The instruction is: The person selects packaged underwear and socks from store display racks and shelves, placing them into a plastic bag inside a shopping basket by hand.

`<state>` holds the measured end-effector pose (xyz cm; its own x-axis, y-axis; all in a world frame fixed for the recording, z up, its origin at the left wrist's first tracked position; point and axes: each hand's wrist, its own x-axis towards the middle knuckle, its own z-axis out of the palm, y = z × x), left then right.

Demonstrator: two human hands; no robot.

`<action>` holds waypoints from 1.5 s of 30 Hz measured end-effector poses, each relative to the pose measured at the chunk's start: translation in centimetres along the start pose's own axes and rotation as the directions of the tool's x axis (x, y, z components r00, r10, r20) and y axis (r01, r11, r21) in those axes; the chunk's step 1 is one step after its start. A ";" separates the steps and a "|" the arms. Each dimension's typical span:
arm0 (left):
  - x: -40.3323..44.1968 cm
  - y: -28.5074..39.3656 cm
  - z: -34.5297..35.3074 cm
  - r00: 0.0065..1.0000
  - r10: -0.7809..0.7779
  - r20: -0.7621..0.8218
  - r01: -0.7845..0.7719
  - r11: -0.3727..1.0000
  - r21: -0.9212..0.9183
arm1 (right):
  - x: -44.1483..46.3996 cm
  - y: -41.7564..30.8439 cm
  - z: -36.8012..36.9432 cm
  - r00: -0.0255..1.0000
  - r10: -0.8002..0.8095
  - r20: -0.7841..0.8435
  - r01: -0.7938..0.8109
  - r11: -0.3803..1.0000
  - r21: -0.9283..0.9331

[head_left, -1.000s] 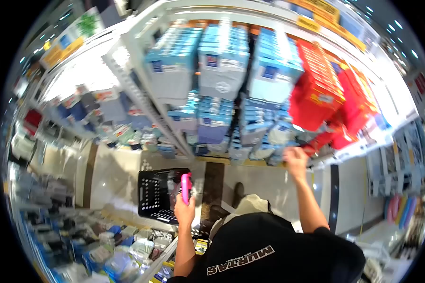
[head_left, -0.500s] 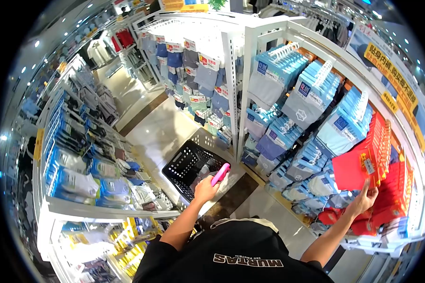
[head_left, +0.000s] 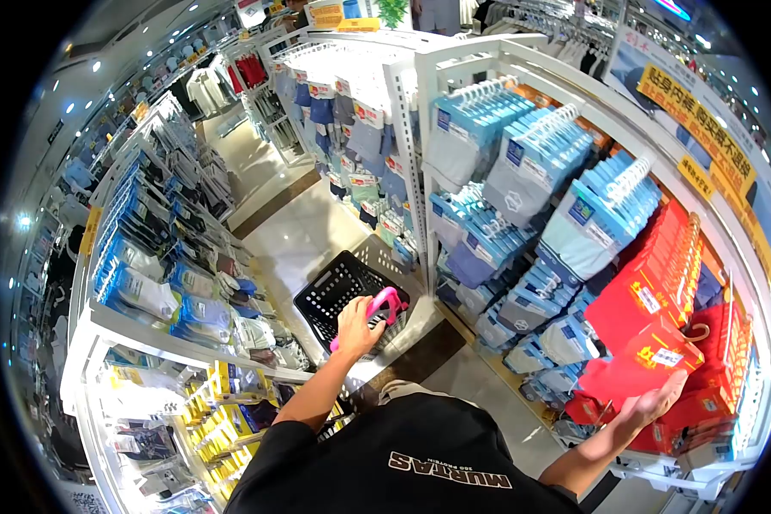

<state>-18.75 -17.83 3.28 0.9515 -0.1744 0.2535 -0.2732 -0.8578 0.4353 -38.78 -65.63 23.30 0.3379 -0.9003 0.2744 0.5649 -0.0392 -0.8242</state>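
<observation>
My left hand (head_left: pixel 357 329) is closed around the pink handle (head_left: pixel 391 296) of a black shopping basket (head_left: pixel 327 289), which hangs in front of me above the floor. Over on the right, my right hand (head_left: pixel 660 397) grips a red pack of underwear (head_left: pixel 651 353) with a white label and a hanger hook. That pack is tilted and stands out in front of the row of matching red packs (head_left: pixel 648 287). Part of my right hand's grip is hidden.
Blue-carded underwear packs (head_left: pixel 535 158) hang in rows on the white rack to the right. Sock packs (head_left: pixel 146 295) fill the left rack, with yellow packs (head_left: pixel 236 420) below. A tiled aisle (head_left: pixel 295 231) runs ahead between the racks.
My right hand has taken hold of a red pack and drawn it out from the row, its hook now showing. My left hand and the basket handle have shifted slightly left.
</observation>
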 end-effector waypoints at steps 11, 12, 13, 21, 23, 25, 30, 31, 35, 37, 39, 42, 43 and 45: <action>-5.5 25.4 -0.4 0.844 0.414 0.340 0.200 0.345 -0.917 | -7.8 8.2 4.2 0.798 0.514 0.315 -0.548 0.836 0.023; -5.6 25.6 -1.5 0.745 0.415 0.523 0.325 0.458 -0.827 | -8.4 9.0 3.6 0.757 0.578 0.306 -0.615 0.788 0.034; -5.7 25.2 -1.3 0.746 0.409 0.526 0.342 0.443 -0.829 | -8.7 9.6 3.2 0.712 0.631 0.309 -0.675 0.736 0.050; -5.1 25.6 -0.8 0.779 0.268 0.566 0.507 0.262 -0.821 | -10.7 10.8 0.2 0.677 0.677 0.289 -0.706 0.708 -0.005; -5.1 26.8 -1.3 0.764 0.291 0.576 0.494 0.310 -0.812 | -11.3 10.6 -0.3 0.640 0.708 0.299 -0.740 0.673 -0.010; -5.1 27.9 -2.5 0.726 0.319 0.610 0.459 0.436 -0.774 | -11.8 10.0 -0.3 0.565 0.754 0.336 -0.802 0.597 0.010; -5.6 28.3 -0.9 0.633 0.563 0.531 0.147 0.586 -0.797 | -13.5 12.4 -1.8 0.439 0.832 0.340 -0.887 0.461 0.018; -6.0 28.0 0.2 0.629 0.626 0.462 0.033 0.572 -0.820 | -13.7 12.8 -1.9 0.402 0.840 0.363 -0.900 0.436 -0.012; -6.4 27.1 1.4 0.510 0.552 0.659 0.360 0.560 -0.747 | -16.0 16.0 -3.4 0.136 0.863 0.487 -0.986 0.164 -0.015; -6.4 26.5 1.9 0.500 0.495 0.710 0.592 0.403 -0.698 | -16.3 12.4 -1.3 0.227 0.882 0.413 -0.971 0.235 0.031; -6.2 26.6 1.2 0.551 0.470 0.690 0.593 0.360 -0.720 | -16.7 14.1 -3.3 0.209 0.784 0.585 -0.976 0.208 0.069; -6.6 25.7 1.8 0.593 0.458 0.663 0.607 0.286 -0.741 | -16.9 14.5 -3.1 0.259 0.662 0.703 -0.964 0.133 0.230; -6.7 25.4 2.0 0.613 0.453 0.647 0.594 0.276 -0.756 | -17.1 15.0 -3.7 0.250 0.670 0.699 -0.966 0.123 0.228; -6.6 25.1 2.3 0.654 0.444 0.613 0.562 0.257 -0.786 | -17.2 15.4 -4.0 0.232 0.683 0.692 -0.969 0.104 0.222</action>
<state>-31.60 -39.29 10.58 0.5881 -0.7907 -0.1702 0.3531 0.0616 0.9336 -38.91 -52.48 3.91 0.9855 0.0645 -0.1568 -0.1017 0.9649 -0.2422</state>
